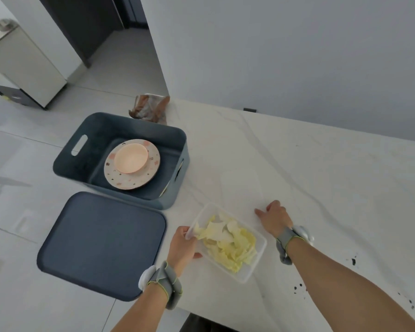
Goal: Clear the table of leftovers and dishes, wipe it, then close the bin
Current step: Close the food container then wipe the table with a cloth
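White table (309, 164): one container (247, 274), one bin (101, 130).

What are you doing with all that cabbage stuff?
A person is clearing a white table. The left hand grips the edge of a clear tray of pale leafy leftovers, while the right hand rests on the table beside it. A plate with a peach bowl on it already sits in the open blue bin. The bin's lid lies nearby.
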`<control>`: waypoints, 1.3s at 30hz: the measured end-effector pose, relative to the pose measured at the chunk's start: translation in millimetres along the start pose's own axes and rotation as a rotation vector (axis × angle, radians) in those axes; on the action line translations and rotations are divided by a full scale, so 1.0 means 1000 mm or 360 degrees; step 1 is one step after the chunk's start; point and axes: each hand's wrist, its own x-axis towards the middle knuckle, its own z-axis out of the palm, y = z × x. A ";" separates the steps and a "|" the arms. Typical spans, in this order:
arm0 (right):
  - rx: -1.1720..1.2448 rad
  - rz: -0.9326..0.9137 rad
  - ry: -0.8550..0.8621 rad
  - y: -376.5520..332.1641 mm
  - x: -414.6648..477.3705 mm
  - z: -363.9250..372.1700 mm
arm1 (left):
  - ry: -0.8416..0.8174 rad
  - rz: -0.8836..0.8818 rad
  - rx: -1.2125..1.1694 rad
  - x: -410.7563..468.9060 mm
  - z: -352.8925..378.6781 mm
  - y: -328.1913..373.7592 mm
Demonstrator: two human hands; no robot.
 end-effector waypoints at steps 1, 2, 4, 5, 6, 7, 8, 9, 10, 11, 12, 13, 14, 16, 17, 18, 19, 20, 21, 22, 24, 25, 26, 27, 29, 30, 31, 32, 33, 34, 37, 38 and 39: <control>-0.0033 -0.0004 -0.0016 0.000 0.003 -0.002 | 0.0013 -0.0001 -0.0032 0.001 -0.004 -0.001; -0.0058 -0.0014 -0.0023 -0.001 0.006 -0.005 | 0.0032 -0.0010 -0.0070 0.002 -0.008 -0.002; -0.0131 -0.0051 0.0020 0.000 0.010 -0.008 | 0.0066 -0.0030 -0.0147 0.006 -0.015 -0.002; -0.0186 -0.0074 0.0062 0.002 0.011 -0.008 | 0.0081 -0.0034 -0.0186 0.009 -0.019 -0.003; -0.0237 -0.0090 0.0113 0.003 0.012 -0.010 | 0.0096 -0.0039 -0.0220 0.010 -0.022 -0.003; -0.0254 -0.0091 0.0158 0.006 0.013 -0.012 | 0.0116 -0.0032 -0.0231 0.010 -0.024 -0.002; -0.0265 -0.0091 0.0194 0.008 0.014 -0.016 | 0.0138 -0.0029 -0.0239 0.010 -0.025 -0.002; -0.0284 -0.0091 0.0230 0.011 0.017 -0.019 | 0.0156 -0.0025 -0.0246 0.011 -0.027 -0.004; -0.0313 -0.0072 0.0276 0.013 0.019 -0.023 | 0.0157 -0.0024 -0.0246 0.010 -0.027 -0.004; -0.0345 -0.0050 0.0336 0.013 0.019 -0.027 | 0.0154 -0.0023 -0.0243 0.009 -0.027 -0.004; -0.0347 -0.0037 0.0415 0.013 0.019 -0.030 | 0.0150 -0.0021 -0.0237 0.009 -0.026 -0.003; -0.0326 -0.0040 0.0489 0.011 0.018 -0.032 | 0.0147 -0.0015 -0.0237 0.010 -0.024 -0.002; -0.0308 -0.0041 0.0507 0.007 0.014 -0.031 | 0.0141 -0.0011 -0.0233 0.010 -0.024 -0.001; -0.0456 -0.0038 0.0277 -0.002 0.005 -0.022 | 0.0127 -0.0006 -0.0214 0.008 -0.023 0.001; -0.0586 -0.0042 0.0131 -0.003 0.003 -0.014 | 0.0130 -0.0005 -0.0210 0.008 -0.022 0.001; -0.0696 -0.0052 0.0040 -0.003 0.001 -0.006 | 0.0133 -0.0004 -0.0209 0.007 -0.021 0.001; -0.0794 -0.0069 -0.0001 -0.003 0.000 -0.001 | 0.0135 -0.0006 -0.0216 0.007 -0.021 0.002; -0.0875 -0.0087 0.0006 -0.004 -0.001 0.002 | 0.0136 -0.0008 -0.0221 0.006 -0.022 0.002; -0.0931 -0.0102 0.0047 -0.002 -0.001 0.001 | 0.0128 -0.0014 -0.0237 0.006 -0.022 0.003; -0.0946 -0.0132 0.0101 -0.001 0.000 -0.001 | 0.0121 -0.0012 -0.0245 0.005 -0.022 0.004; -0.0936 -0.0192 0.0204 0.007 0.000 -0.009 | 0.0117 0.0015 -0.0224 0.003 -0.022 0.003; -0.0942 -0.0208 0.0225 0.010 0.000 -0.014 | 0.0127 0.0040 -0.0191 0.002 -0.022 0.003; -0.0931 -0.0218 0.0210 0.012 -0.001 -0.018 | 0.0128 0.0072 -0.0142 0.000 -0.021 0.002; -0.0868 -0.0227 0.0174 0.014 -0.003 -0.022 | 0.0119 0.0106 -0.0077 -0.002 -0.021 0.000; -0.0577 -0.0289 0.0109 0.015 -0.010 -0.031 | 0.0097 0.0167 0.0021 -0.004 -0.020 -0.002; -0.0405 -0.0346 0.0112 0.017 -0.017 -0.037 | 0.0069 0.0187 0.0056 -0.005 -0.018 -0.003; -0.0287 -0.0442 0.0137 0.018 -0.025 -0.043 | 0.0030 0.0207 0.0091 -0.006 -0.017 -0.003; -0.0251 -0.0562 0.0174 0.021 -0.037 -0.048 | -0.0006 0.0244 0.0131 -0.007 -0.016 -0.003; -0.0280 -0.0704 0.0197 0.023 -0.048 -0.052 | -0.0005 0.0294 0.0162 -0.006 -0.017 -0.002; -0.0361 -0.0838 0.0194 0.026 -0.062 -0.054 | 0.0023 0.0346 0.0179 -0.005 -0.018 -0.001; -0.0769 -0.1147 0.0123 0.030 -0.100 -0.045 | 0.0049 0.0514 0.0113 -0.007 -0.023 0.006; -0.0910 -0.1214 0.0140 0.031 -0.107 -0.037 | 0.0011 0.0546 0.0077 -0.008 -0.024 0.008; -0.1021 -0.1252 0.0182 0.032 -0.113 -0.029 | -0.0044 0.0573 0.0067 -0.011 -0.023 0.009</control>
